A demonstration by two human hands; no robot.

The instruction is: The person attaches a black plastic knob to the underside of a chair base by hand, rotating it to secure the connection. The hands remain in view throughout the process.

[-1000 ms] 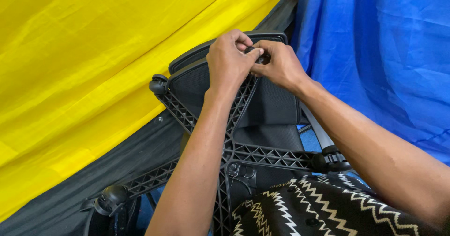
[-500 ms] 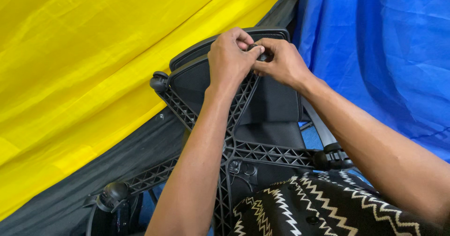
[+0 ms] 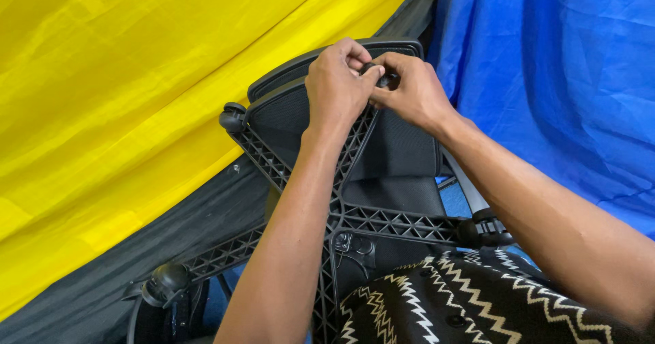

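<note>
Both hands meet at the far end of 1 arm of a black chair base point(image 3: 382, 221), a star-shaped plastic frame with ribbed lattice arms that lies upside down over a dark seat. The left hand point(image 3: 336, 88) and the right hand point(image 3: 408, 93) touch each other there, and their fingers are curled together around a small black caster point(image 3: 382, 76). Only a little part of this caster shows between the thumbs; the rest is hidden under the fingers, so I cannot tell if it sits fully in its socket.

A second caster point(image 3: 233, 117) stands free at the end of the left arm of the base, and a third caster point(image 3: 164, 284) is near the lower left edge, partly cut off. At the right, another caster point(image 3: 481, 231) is half hidden behind the right forearm. The hub of the base is partly covered by the left forearm.

A yellow cloth point(image 3: 136, 91) fills the left side and a blue cloth point(image 3: 552, 78) the right side; both run out of the frame. A black patterned cloth with zigzag lines point(image 3: 464, 303) covers the lower edge. Open room is mostly over the yellow cloth, left of the hands; on the right the blue cloth comes close to the right wrist.
</note>
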